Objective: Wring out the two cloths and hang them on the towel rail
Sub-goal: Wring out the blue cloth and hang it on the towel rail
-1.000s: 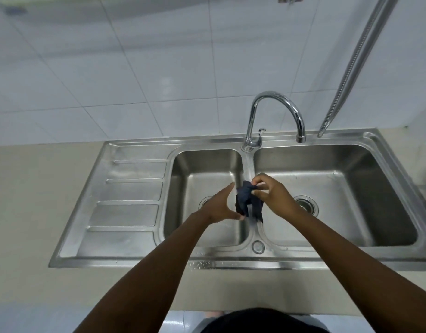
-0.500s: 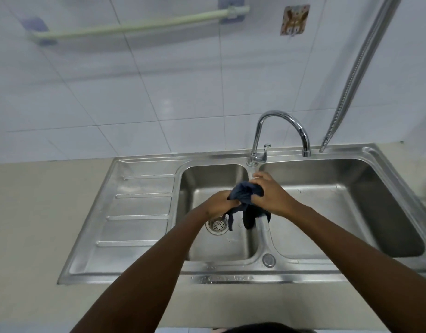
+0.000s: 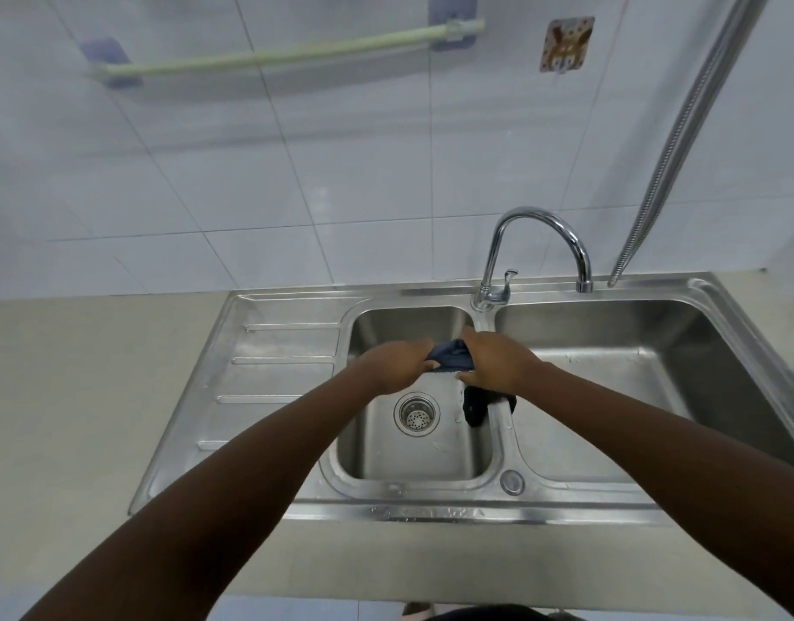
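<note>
Since half a second ago your hands have drawn apart along the dark blue cloth (image 3: 451, 359), which now spans the gap between them instead of bunching under both; the view has tipped up, so the towel rail (image 3: 292, 52) shows in full.

Head view. Your left hand (image 3: 397, 365) is closed around the left end of the cloth, knuckles up, above the far part of the small left basin (image 3: 413, 459). Your right hand (image 3: 498, 363) is closed around the other end, just right of the left hand, above the divider between the basins. A short stretch of cloth shows between the two fists. A darker tail of the cloth hangs below your right hand and lies over the divider, partly in the left basin. Only one cloth can be made out.

The drain strainer (image 3: 416, 413) sits in the floor of the left basin, below and between your hands. The large right basin (image 3: 646, 351) lies to the right, with water drops on its floor. The draining board (image 3: 274, 374) takes up the left part of the steel sink. The tap (image 3: 540, 244) rises from the sink's far edge, its spout over the right basin. A metal hose (image 3: 681, 141) hangs down the wall at the right, its end near the sink's far right corner.

The towel rail is fixed high on the white tiled wall (image 3: 341, 195), bare, with a small decorated hook (image 3: 565, 44) to its right.
</note>
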Available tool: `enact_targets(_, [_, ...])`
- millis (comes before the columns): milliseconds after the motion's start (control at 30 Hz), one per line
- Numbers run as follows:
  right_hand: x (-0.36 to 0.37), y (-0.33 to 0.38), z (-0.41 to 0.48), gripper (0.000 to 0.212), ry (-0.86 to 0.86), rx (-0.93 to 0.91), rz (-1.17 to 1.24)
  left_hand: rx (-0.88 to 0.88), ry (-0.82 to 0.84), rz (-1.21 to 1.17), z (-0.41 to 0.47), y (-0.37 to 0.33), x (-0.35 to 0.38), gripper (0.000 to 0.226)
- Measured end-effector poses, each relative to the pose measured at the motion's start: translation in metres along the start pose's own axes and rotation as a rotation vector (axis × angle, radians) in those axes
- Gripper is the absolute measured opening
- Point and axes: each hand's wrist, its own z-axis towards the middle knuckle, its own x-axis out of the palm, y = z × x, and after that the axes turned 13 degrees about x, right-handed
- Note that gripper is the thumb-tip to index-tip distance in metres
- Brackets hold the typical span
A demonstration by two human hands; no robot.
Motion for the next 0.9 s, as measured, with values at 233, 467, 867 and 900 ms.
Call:
enact_targets(233, [-0.01,0.008,0.008,0.035,0.035,0.067,-0.017,0.087,-0.158,0.243,-0.005,0.016,0.002,0.027])
enact_targets(467, [-0.015,0.013,0.012,0.021,0.104,0.021,0.183,0.059,-0.102,0.093,-0.006,0.015,-0.008,0.038])
enact_targets(867, [-0.015,0.013,0.006,0.013,-0.057,-0.054,-0.057,0.057,0.027,0.158,0.002,0.02,-0.031,0.025])
enact_targets(900, [-0.017,0.013,0.005,0.014,-0.087,-0.054,-0.071,0.066,-0.007,0.227,0.001,0.019,-0.031,0.025])
